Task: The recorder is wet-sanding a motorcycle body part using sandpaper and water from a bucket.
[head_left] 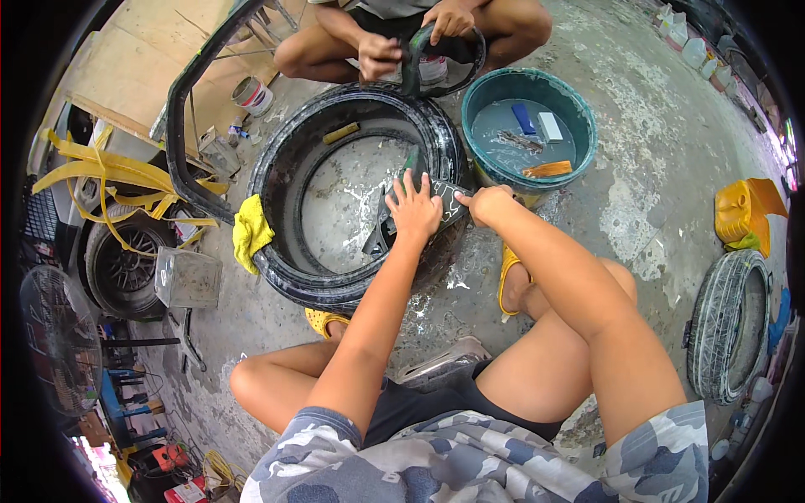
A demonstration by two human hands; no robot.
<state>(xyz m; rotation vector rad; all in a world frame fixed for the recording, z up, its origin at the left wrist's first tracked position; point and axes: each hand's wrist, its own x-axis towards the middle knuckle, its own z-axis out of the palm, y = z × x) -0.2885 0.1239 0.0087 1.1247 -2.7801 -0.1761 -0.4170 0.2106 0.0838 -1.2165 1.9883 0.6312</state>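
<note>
A black panel [453, 201] streaked with white suds lies across the right side of a big black tyre [281, 281] on the floor. My left hand [415, 210] rests on the panel with its fingers spread. At the panel's right end my right hand [488, 206] is closed on its edge, the curled fingers partly hidden. Another dark piece [381, 237] shows below my left hand, inside the tyre. A yellow cloth [251, 235] hangs over the tyre's left side. Opposite me, a person's hands [381, 57] work on a black curved frame [411, 67].
Right of the tyre stands a teal basin [470, 138] of cloudy water holding a blue block [523, 118], a white block [550, 127] and an orange-brown block [547, 168]. A long black frame [176, 142] leans at left. Another tyre [729, 327] and a yellow container [742, 214] lie at right.
</note>
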